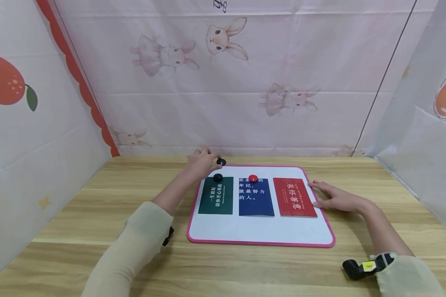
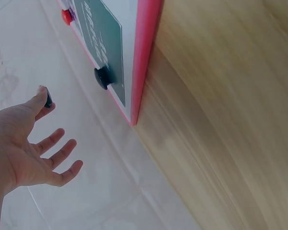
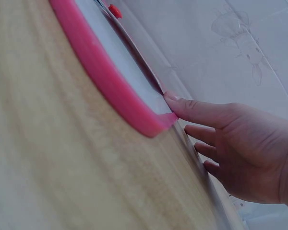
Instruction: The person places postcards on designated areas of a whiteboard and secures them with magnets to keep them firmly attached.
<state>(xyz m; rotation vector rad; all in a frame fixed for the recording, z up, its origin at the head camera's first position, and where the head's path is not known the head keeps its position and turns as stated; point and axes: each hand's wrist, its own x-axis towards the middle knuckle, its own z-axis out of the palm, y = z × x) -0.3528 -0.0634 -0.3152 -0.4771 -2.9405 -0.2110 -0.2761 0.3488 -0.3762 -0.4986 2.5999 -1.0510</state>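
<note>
A whiteboard with a pink rim (image 1: 260,244) lies on the table, bearing a green card (image 1: 223,202), a blue card (image 1: 256,206) and a red card (image 1: 295,198) side by side. One black round magnet (image 1: 217,177) sits at the green card's top edge, a red magnet (image 1: 253,178) at the blue card's top. My left hand (image 1: 202,164) pinches another black magnet (image 2: 48,98) between thumb and index finger, above the board's far left corner; its other fingers are spread. At the board's right edge rests my right hand (image 1: 340,199), fingers extended, thumb at the red card's side.
The wooden table (image 1: 96,214) extends around the board on all sides. Behind it hangs a pale curtain (image 1: 223,115) printed with rabbits, and fabric walls (image 1: 41,144) flank the table left and right. A black wrist camera (image 1: 368,266) is strapped to my right forearm.
</note>
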